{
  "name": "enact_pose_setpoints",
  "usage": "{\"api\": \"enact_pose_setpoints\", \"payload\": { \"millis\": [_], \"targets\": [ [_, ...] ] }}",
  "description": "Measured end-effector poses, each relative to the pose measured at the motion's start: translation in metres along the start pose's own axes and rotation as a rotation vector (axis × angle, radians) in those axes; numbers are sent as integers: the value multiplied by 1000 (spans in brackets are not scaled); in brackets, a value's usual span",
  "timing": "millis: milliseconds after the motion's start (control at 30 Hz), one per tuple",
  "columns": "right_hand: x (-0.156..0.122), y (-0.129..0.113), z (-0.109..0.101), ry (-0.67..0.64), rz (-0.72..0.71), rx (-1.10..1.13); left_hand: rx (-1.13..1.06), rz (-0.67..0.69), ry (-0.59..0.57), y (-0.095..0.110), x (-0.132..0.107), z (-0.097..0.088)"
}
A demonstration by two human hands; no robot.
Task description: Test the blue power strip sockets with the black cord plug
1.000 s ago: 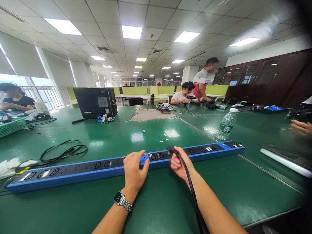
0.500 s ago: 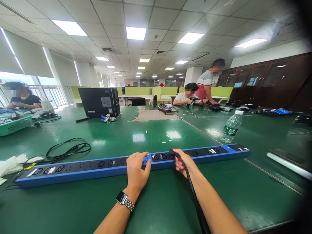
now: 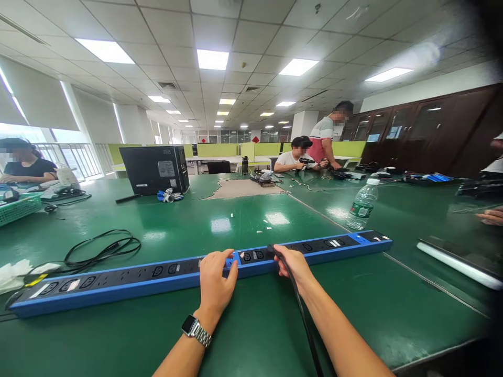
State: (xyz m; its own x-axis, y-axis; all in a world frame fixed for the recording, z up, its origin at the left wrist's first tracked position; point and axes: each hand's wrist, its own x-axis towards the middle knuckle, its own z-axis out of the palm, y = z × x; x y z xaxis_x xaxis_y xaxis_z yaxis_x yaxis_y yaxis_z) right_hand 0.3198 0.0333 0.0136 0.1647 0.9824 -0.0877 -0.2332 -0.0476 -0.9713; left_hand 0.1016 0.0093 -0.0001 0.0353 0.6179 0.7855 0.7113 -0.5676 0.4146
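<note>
A long blue-and-black power strip (image 3: 137,285) lies across the green table, its sockets facing up. My left hand (image 3: 217,275), with a watch on the wrist, grips the strip near its middle, thumb at the near edge and fingers over the top. In my right hand (image 3: 293,264) is a black power plug (image 3: 271,252), which sits at a socket just right of the middle. How deep the plug sits is hidden by my fingers. Its thick black cord (image 3: 302,319) runs down toward me, out of the bottom of the view.
A water bottle (image 3: 361,205) stands behind the strip's right part. A black cable (image 3: 104,246) lies coiled at left, near a green basket (image 3: 19,208). A black computer case (image 3: 155,170) stands farther back, gloves (image 3: 170,195) beside it. Other people are around the table.
The view has swung slightly right, and another person's hand now shows at the right edge. Both my hands keep their places on the strip and plug.
</note>
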Motion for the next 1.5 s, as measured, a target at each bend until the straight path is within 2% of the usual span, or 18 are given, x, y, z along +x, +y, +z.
{"api": "enact_pose_setpoints", "payload": {
  "millis": [100,200,367,567,633,700,800,900,1033,1167,1267,1367,1433,1500],
  "targets": [
    [-7,-2,8,19,-87,120,-3,0,-7,-1,0,0],
    [-17,0,22,-138,-125,65,0,22,-60,1,-1,0],
    [-32,12,48,-440,-64,-146,-12,108,-249,4,-2,1],
    [-37,18,52,-537,-87,-267,4,42,-272,3,-2,-1],
    [-35,20,53,-527,-111,-293,-6,53,-281,4,-3,-2],
    [-33,24,53,-464,-137,-312,-18,30,-249,4,-3,-1],
    [-26,33,52,-344,-212,-392,-26,-73,-123,1,-1,0],
    [-21,40,49,-297,-338,-523,5,-168,-1,-8,4,-3],
    [-21,41,47,-288,-362,-579,102,-278,118,-29,15,-18],
    [-22,40,46,-291,-325,-588,198,-513,222,-47,23,-38],
    [-22,39,46,-295,-336,-594,259,-517,196,-54,24,-47],
    [-21,39,46,-302,-328,-607,305,-485,61,-55,24,-52],
    [-21,39,46,-303,-311,-617,311,-532,-15,-55,25,-55],
    [-21,39,46,-304,-299,-619,269,-600,-25,-56,26,-59]
  ]
}}
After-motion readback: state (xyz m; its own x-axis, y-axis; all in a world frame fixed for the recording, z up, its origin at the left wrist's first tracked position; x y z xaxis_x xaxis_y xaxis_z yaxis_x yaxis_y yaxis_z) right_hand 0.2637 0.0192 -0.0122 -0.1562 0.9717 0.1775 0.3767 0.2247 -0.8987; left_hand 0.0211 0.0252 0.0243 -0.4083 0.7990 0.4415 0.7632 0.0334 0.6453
